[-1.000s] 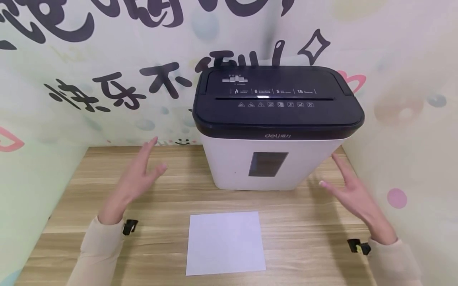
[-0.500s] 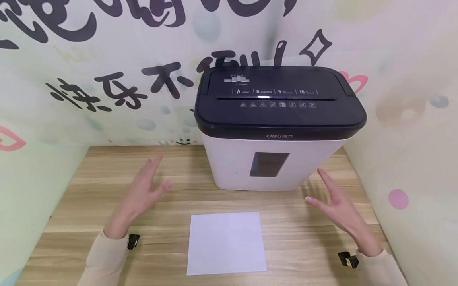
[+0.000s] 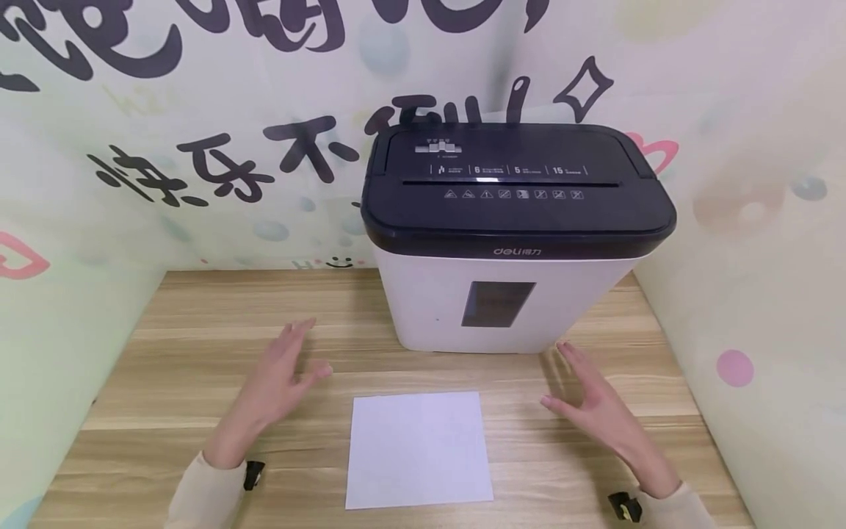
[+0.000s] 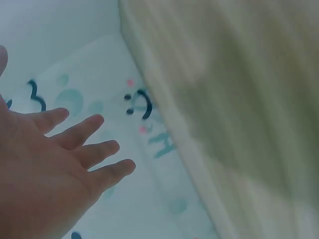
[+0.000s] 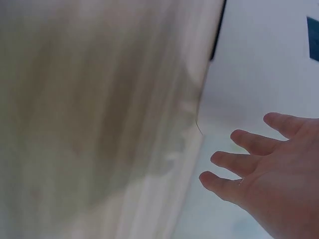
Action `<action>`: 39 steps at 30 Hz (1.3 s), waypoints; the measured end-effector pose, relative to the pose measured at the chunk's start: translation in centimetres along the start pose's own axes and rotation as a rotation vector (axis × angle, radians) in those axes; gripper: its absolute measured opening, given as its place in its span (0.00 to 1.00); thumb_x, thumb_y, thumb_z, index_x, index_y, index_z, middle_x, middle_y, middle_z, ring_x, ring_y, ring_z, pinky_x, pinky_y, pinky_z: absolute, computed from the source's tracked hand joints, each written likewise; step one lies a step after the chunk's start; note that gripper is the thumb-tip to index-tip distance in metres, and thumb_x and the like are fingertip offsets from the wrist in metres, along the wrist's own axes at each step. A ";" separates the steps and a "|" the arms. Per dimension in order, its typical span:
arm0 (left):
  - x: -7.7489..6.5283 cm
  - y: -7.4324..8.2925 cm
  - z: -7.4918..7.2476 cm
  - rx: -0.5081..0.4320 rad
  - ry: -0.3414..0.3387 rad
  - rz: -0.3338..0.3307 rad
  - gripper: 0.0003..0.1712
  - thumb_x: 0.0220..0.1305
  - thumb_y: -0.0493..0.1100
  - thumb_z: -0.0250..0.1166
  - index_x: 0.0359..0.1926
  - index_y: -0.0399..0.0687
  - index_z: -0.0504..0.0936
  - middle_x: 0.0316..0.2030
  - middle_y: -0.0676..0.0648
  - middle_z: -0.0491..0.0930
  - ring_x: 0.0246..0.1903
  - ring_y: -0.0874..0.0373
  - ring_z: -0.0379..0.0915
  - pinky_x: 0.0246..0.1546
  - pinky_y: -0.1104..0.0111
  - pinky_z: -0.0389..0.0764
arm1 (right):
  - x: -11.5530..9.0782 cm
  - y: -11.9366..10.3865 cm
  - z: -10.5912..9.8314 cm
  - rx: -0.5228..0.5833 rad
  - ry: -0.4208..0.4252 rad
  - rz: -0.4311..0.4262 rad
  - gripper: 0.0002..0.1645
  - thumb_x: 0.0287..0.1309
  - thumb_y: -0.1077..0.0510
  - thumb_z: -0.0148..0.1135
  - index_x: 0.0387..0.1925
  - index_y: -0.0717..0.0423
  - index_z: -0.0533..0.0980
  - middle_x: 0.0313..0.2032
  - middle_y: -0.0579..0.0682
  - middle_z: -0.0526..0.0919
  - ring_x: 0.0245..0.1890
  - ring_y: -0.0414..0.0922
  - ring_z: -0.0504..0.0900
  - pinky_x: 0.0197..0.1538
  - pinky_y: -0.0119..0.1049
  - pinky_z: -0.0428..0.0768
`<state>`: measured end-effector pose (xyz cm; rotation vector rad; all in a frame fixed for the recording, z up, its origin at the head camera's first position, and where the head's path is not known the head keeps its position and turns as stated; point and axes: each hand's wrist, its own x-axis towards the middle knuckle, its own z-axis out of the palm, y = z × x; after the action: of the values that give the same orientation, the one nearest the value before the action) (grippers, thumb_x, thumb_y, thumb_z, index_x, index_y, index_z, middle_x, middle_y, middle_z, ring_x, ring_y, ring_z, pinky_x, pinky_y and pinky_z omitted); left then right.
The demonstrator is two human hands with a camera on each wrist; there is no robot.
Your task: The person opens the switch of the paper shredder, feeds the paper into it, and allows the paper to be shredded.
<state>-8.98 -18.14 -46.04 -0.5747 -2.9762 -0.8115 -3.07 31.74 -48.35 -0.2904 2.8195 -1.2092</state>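
A white sheet of paper (image 3: 419, 450) lies flat on the wooden table (image 3: 172, 367), between the two hands in the head view. Behind it stands a paper shredder (image 3: 423, 294) with a dark lid and a white bin. To the left of the paper, above the table, is my left hand (image 3: 274, 382), fingers extended and thumb apart, holding nothing. My right hand (image 3: 598, 408) hovers right of the paper, near the shredder's lower right corner, also with spread fingers and nothing in it. Both wrist views show the left palm (image 4: 50, 174) and right palm (image 5: 284, 174) bare.
A printed wall (image 3: 251, 88) with dark lettering rises behind the shredder. Side walls (image 3: 747, 294) close in on the right and left of the table. The shredder's lid has a narrow feed slot (image 3: 555, 184).
Both hands have come back toward the person and inward, closer to the paper. The paper and shredder stay where they were.
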 end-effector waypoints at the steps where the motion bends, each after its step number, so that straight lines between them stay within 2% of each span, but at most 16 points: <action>1: -0.1 0.1 0.4 0.010 -0.006 0.009 0.46 0.68 0.57 0.63 0.76 0.40 0.54 0.73 0.33 0.57 0.71 0.28 0.46 0.67 0.34 0.51 | -0.1 0.0 0.3 -0.007 -0.003 -0.005 0.56 0.58 0.47 0.71 0.76 0.64 0.50 0.74 0.68 0.50 0.72 0.72 0.48 0.68 0.70 0.48; 7: -0.5 0.8 2.0 0.049 -0.053 0.027 0.46 0.67 0.60 0.62 0.75 0.41 0.58 0.72 0.34 0.59 0.71 0.29 0.48 0.68 0.36 0.50 | -0.4 -0.2 1.9 -0.044 -0.005 -0.023 0.57 0.56 0.45 0.71 0.75 0.65 0.52 0.74 0.67 0.52 0.72 0.71 0.49 0.69 0.69 0.49; 13: -1.7 0.7 2.5 0.080 -0.050 0.032 0.46 0.63 0.59 0.68 0.73 0.40 0.63 0.70 0.33 0.62 0.69 0.29 0.53 0.66 0.35 0.54 | -0.3 -0.6 3.2 -0.100 -0.019 -0.074 0.59 0.52 0.41 0.73 0.75 0.63 0.56 0.73 0.66 0.57 0.71 0.72 0.52 0.66 0.71 0.52; 17: -1.8 0.9 3.0 0.079 -0.061 0.038 0.48 0.61 0.61 0.68 0.73 0.40 0.64 0.70 0.33 0.62 0.69 0.30 0.53 0.67 0.36 0.53 | -0.2 -0.5 3.2 -0.120 -0.021 -0.088 0.61 0.49 0.39 0.75 0.75 0.62 0.56 0.72 0.66 0.58 0.71 0.71 0.52 0.66 0.72 0.51; 23: -2.4 1.5 3.7 0.093 -0.041 0.043 0.47 0.59 0.61 0.70 0.71 0.40 0.67 0.69 0.33 0.65 0.68 0.30 0.56 0.65 0.36 0.57 | -0.2 -0.6 3.8 -0.132 -0.028 -0.118 0.60 0.48 0.42 0.76 0.74 0.61 0.57 0.72 0.66 0.58 0.71 0.72 0.53 0.66 0.73 0.50; 28: -3.2 2.1 4.7 0.101 -0.060 0.057 0.49 0.54 0.63 0.73 0.70 0.41 0.69 0.68 0.34 0.66 0.68 0.31 0.57 0.65 0.35 0.58 | -0.5 -1.1 5.0 -0.185 -0.040 -0.146 0.61 0.45 0.37 0.76 0.73 0.61 0.59 0.72 0.65 0.60 0.70 0.71 0.54 0.67 0.71 0.50; 33: -4.0 2.5 5.5 0.119 -0.100 0.055 0.54 0.49 0.65 0.75 0.71 0.43 0.67 0.69 0.35 0.65 0.69 0.32 0.56 0.65 0.35 0.57 | -0.4 -1.7 5.9 -0.231 -0.045 -0.163 0.63 0.42 0.34 0.77 0.73 0.59 0.61 0.71 0.64 0.61 0.71 0.69 0.56 0.68 0.69 0.51; 39: -4.6 2.8 6.0 0.118 -0.140 0.027 0.56 0.48 0.66 0.75 0.73 0.47 0.65 0.72 0.36 0.61 0.71 0.33 0.51 0.67 0.37 0.54 | -0.2 -2.5 6.6 -0.279 -0.069 -0.181 0.63 0.42 0.30 0.75 0.73 0.58 0.62 0.72 0.65 0.60 0.70 0.70 0.56 0.68 0.69 0.52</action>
<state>-3.16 -14.59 -50.30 -0.6924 -3.1076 -0.6121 -1.62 25.40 -51.10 -0.6013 2.9495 -0.8083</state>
